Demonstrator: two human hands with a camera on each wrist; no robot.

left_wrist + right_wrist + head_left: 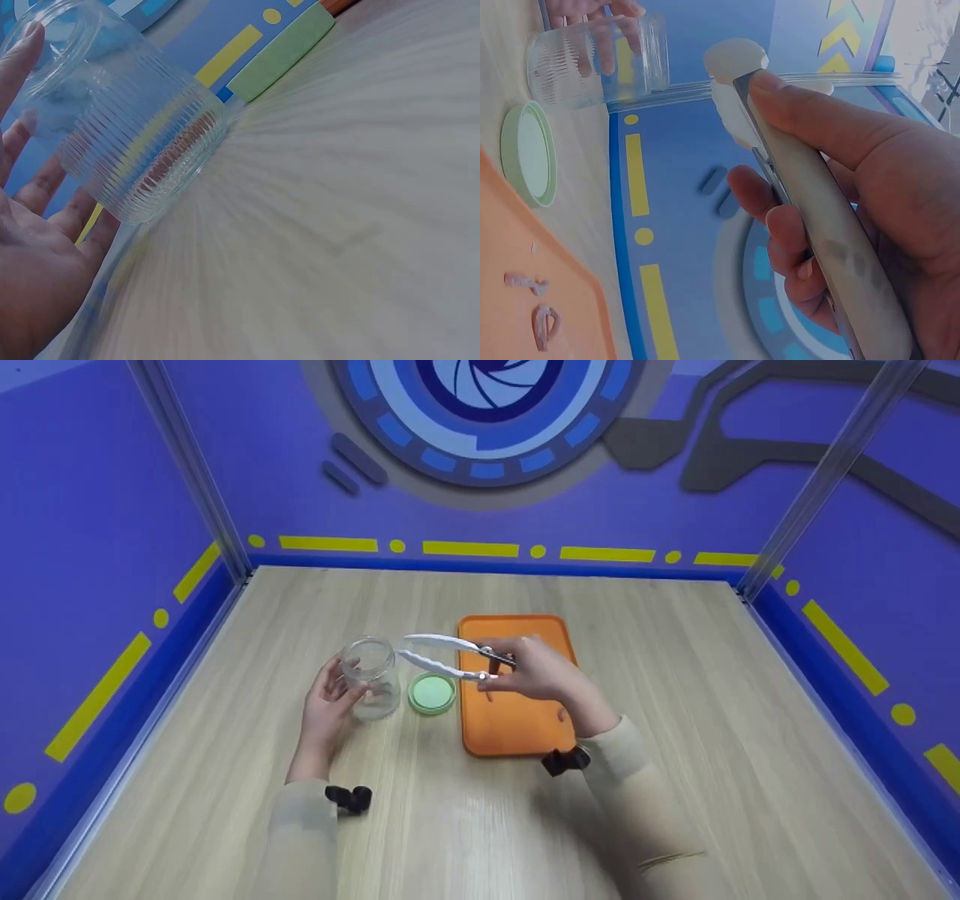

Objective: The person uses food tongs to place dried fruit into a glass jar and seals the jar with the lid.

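Observation:
My left hand point(328, 714) holds a clear glass jar point(380, 695) upright on the table, thumb on the near side and fingers around the far-left side. The jar has no lid on; in the left wrist view a reddish-brown patch point(178, 150) shows through its ribbed lower wall. My right hand point(536, 669) grips metal-handled tongs point(810, 217) with white tips. The tongs' tips point(431, 661) are spread, nothing between them, and point left toward the jar's rim. Between jar and tray lies a round light-green lid point(432, 693).
An orange tray point(517, 735) lies under and beside my right hand. Small brownish curled pieces point(546, 326) lie on it. Blue printed panels point(480, 525) wall in the wooden table point(420, 825) at the back and both sides.

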